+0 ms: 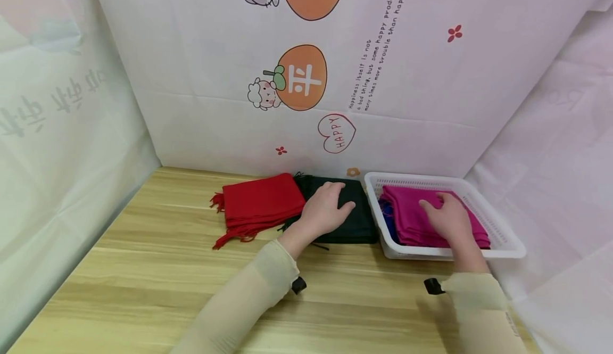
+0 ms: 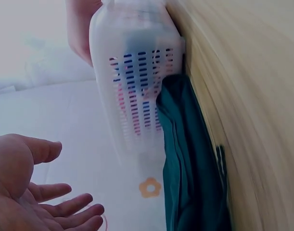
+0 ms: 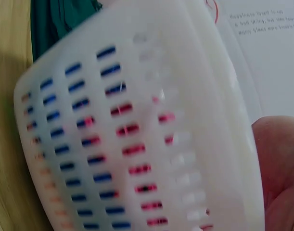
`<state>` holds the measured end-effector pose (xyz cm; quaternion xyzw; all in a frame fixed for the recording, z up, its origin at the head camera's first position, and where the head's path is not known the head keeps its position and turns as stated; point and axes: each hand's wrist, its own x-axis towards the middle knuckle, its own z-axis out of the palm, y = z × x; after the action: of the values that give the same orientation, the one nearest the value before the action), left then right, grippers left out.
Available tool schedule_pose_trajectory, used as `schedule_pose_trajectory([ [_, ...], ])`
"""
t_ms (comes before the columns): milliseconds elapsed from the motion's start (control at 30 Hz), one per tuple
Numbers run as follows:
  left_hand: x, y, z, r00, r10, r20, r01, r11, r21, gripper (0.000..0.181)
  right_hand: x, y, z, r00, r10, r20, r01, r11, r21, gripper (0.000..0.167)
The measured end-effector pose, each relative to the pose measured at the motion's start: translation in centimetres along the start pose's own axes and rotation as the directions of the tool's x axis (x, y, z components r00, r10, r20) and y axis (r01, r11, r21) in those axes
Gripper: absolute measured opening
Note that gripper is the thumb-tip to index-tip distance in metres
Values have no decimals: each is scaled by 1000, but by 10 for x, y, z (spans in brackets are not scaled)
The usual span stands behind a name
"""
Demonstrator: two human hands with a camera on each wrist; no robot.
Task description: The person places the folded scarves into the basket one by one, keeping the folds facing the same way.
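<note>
A folded magenta scarf (image 1: 407, 218) lies in a white perforated basket (image 1: 512, 246), with a strip of dark blue cloth (image 1: 390, 223) under it at the left. My right hand (image 1: 450, 218) is over the magenta scarf, thumb and fingers apart; whether it touches the cloth I cannot tell. In the right wrist view the basket wall hides most of that hand. Left of the basket lies a folded dark green scarf (image 1: 359, 226). Above it hovers my left hand (image 1: 325, 207), holding nothing, its fingers spread loosely in the left wrist view.
A folded red fringed scarf (image 1: 261, 202) lies left of the green one, partly overlapping it. Under everything is a wood-grain tabletop (image 1: 143, 269). A white printed sheet (image 1: 407, 141) stands behind, and pale sheets hang at both sides.
</note>
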<state>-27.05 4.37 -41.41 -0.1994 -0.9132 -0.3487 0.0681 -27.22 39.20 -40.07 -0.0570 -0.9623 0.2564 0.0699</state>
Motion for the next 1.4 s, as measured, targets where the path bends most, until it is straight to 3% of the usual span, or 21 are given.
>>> schedule_pose_trajectory([
  [300, -14, -20, -18, 999, -36, -35, 35, 999, -23, 63, -8, -25, 6, 1000, -17, 24, 17, 1000, 11, 86],
  [700, -30, -48, -40, 993, -101, -57, 102, 995, 14, 66, -13, -52, 20, 997, -33, 71, 31, 999, 38, 87],
  [1100, -42, -74, -59, 986, -149, -79, 152, 988, 38, 68, -17, -79, 31, 993, -94, 74, 89, 994, 67, 78],
  [1400, -50, -91, -71, 982, -178, -64, 181, 982, 45, 70, -20, -93, 39, 990, -115, 82, 107, 990, 87, 75],
])
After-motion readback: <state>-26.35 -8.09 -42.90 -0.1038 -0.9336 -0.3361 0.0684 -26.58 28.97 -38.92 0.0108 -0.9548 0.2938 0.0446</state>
